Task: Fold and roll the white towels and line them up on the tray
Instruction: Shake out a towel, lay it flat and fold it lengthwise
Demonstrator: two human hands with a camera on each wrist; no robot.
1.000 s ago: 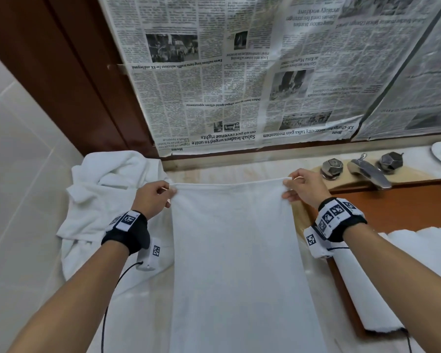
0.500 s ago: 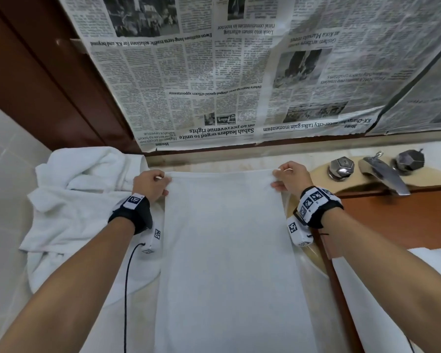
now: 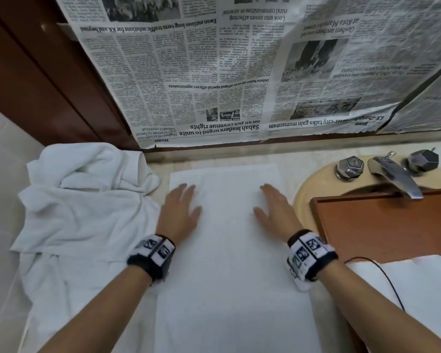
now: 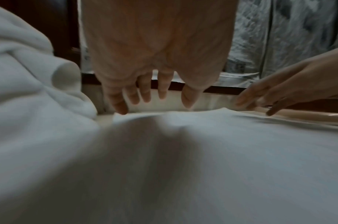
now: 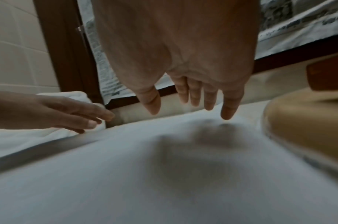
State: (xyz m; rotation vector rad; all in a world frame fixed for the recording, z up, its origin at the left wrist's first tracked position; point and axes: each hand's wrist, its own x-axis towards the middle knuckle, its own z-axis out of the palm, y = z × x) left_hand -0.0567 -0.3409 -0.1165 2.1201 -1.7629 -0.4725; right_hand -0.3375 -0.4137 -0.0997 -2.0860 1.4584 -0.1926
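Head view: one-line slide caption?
Both hands, left and right, lie flat on a white towel spread beside the wooden tray.

Under both palms the towel (image 3: pixel 229 250) is matt white cloth, smooth and flat. Left of the left hand (image 3: pixel 180 212), the pile (image 3: pixel 82 205) is rumpled cloth. Right of the right hand (image 3: pixel 275 210): a satin wood tray (image 3: pixel 382 225), a shiny metal tap (image 3: pixel 392 177). Beyond the fingertips, creased newsprint (image 3: pixel 239 72).

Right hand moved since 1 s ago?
Yes. The right hand let go of the flat towel's far corner and slid inward onto it, away from the faucet, fingers now straight.
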